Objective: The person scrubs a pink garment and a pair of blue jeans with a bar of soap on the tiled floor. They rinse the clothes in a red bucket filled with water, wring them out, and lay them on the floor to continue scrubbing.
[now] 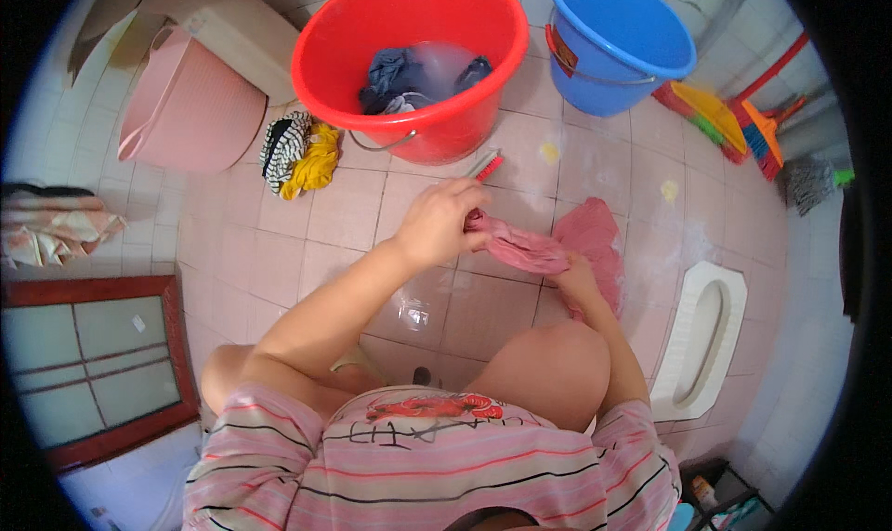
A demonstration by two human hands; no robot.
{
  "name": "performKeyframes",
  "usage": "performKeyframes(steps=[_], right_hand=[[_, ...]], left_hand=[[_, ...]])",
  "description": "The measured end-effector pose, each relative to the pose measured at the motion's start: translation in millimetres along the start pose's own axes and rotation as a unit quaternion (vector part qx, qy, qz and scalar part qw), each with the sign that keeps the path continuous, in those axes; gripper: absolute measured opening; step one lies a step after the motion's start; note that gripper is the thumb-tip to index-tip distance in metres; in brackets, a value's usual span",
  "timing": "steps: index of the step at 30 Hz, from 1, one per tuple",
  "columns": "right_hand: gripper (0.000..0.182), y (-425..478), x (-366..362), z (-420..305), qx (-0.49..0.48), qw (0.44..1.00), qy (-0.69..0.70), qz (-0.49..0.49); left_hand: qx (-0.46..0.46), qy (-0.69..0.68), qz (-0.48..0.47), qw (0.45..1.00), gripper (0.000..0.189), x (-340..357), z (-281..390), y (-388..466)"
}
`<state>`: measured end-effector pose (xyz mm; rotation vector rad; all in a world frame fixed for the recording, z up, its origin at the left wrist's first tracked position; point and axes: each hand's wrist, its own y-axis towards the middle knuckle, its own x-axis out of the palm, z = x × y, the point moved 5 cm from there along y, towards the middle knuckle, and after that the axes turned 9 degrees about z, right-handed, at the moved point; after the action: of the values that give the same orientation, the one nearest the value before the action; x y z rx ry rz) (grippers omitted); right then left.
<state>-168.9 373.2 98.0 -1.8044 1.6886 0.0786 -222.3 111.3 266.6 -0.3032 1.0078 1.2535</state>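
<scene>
Between my two hands stretches a bunched, wet-looking pink cloth garment [526, 247]. My left hand [446, 214] grips one end of it, fingers curled over the fabric. On the other side my right hand [575, 276] holds the cloth, and more of the same pink fabric spreads on the tiled floor beyond that hand. Just past my left hand lies a scrub brush [486, 165] with red and white bristles, partly hidden by the fingers. Farther off stands a large red bucket [446, 130] with dark blue clothes [397, 74] in cloudy water.
A blue bucket [603, 85] stands at the back right, near brooms [759, 141] and a mop head [808, 182]. A squat toilet [700, 343] is set in the floor at right. Striped and yellow clothes [310, 162] lie by a pink basket [202, 106]. Soapy wet patches mark the tiles.
</scene>
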Motion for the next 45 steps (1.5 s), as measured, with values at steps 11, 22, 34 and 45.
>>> performKeyframes(steps=[11,22,34,45], right_hand=[[0.032,5,-142,-102,-0.067,0.938,0.290,0.179],[0.021,-46,-208,-482,-0.261,0.875,0.322,0.248],[0.030,202,18,-410,-0.045,0.978,-0.058,0.198],[0.090,313,188,-241,-0.082,0.872,-0.471,0.099]], left_hand=[[0.051,0.204,0.039,0.977,0.016,-83,-77,54],[0.125,0.103,0.054,0.985,0.013,-97,-89,31],[0.134,0.103,-0.007,0.986,0.023,-100,-110,24],[-0.116,-0.188,0.173,0.960,0.032,-114,-153,84]])
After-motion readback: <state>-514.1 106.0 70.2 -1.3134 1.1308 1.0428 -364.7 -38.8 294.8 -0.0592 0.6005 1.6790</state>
